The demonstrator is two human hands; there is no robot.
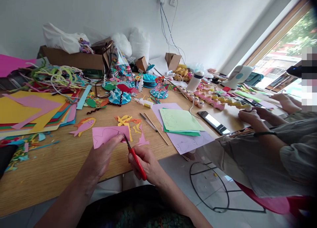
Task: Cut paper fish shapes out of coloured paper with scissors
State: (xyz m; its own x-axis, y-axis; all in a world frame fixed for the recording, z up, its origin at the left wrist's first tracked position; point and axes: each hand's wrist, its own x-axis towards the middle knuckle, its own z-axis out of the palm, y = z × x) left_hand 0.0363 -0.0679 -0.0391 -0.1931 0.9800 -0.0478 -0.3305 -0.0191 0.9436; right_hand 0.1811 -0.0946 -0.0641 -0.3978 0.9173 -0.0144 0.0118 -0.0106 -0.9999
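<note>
Left to right before me: paper fish (85,126) on the table (58,168); left hand (104,157) pinching a pink sheet (99,140) beside it; scissors (136,163), gripped by the right hand (146,160), at the sheet's right side. Apparent step: cutting; likely called for next, tracking the drawn outline (111,129).

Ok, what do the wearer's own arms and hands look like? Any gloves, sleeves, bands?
Left hand and right hand are ungloved. The left forearm and right forearm show no sleeve, watch, bracelet or cable. Rings: none I can make out. Dark clothing with a faint greenish print shows between the arms.
</note>
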